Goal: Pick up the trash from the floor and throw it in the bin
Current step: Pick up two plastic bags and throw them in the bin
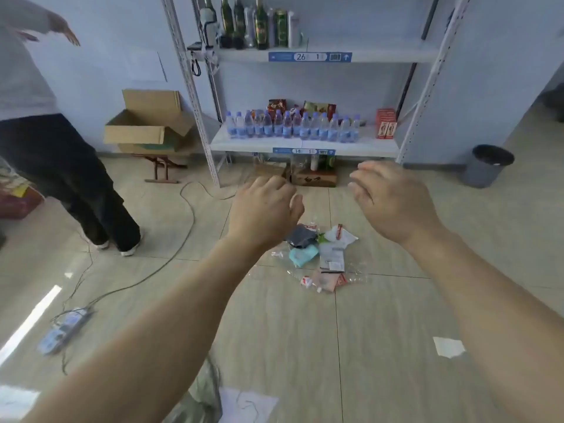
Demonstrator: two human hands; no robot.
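A small heap of trash point(323, 254) lies on the tiled floor in the middle: clear plastic wrappers, a dark pouch, a teal packet and red-and-white sachets. My left hand point(264, 210) hovers just above and to the left of the heap, palm down, fingers curled loosely, holding nothing. Up and to the right of the heap is my right hand point(389, 199), also palm down with its fingers apart and nothing in it. A grey bin point(485, 166) with a dark liner stands at the far right by the wall.
A metal shelf unit point(305, 145) with water bottles stands behind the heap. A person point(61, 166) stands at left. A cable and power strip point(64, 329) trail across the left floor. An open cardboard box point(146, 123) sits by the wall. A white scrap of paper point(448, 346) lies at right.
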